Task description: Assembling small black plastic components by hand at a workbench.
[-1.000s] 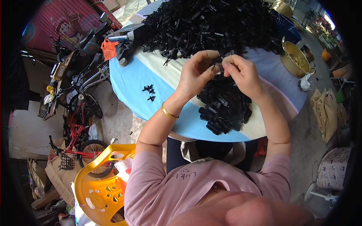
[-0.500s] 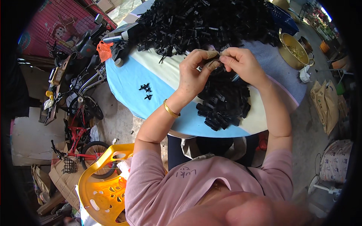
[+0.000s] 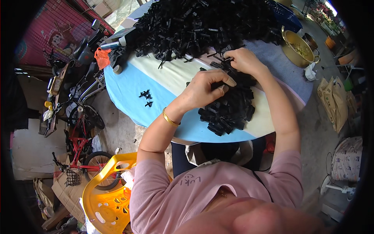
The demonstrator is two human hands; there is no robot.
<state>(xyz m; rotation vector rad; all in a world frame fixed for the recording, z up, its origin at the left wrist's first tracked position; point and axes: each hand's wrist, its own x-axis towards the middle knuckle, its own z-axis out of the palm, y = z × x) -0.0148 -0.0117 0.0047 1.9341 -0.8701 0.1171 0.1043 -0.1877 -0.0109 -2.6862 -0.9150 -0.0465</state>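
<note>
My left hand [image 3: 208, 87] is over the upper left of a small pile of black plastic pieces [image 3: 228, 113] near the table's front edge. Its thumb and index finger, both wrapped in tan covers, curl toward each other; anything between their tips is too small to make out. Farther off, my right hand [image 3: 247, 62] pinches at a small black plastic piece [image 3: 225, 58] by the near edge of a large heap of similar black pieces [image 3: 202, 27]. Several cross-shaped black pieces [image 3: 146, 96] lie apart on the blue cloth at the left.
The round table has a striped cloth [image 3: 138, 80]. On it stand a gold-coloured pot [image 3: 298, 48] at the right and an orange plastic bag [image 3: 102, 58] at the left. A yellow chair [image 3: 107, 206] is at my left, with a red bicycle [image 3: 80, 144] beyond it.
My hands have separated from their meeting point above the small pile. The left has come down nearer to that pile, and the right has gone to the large heap's edge.
</note>
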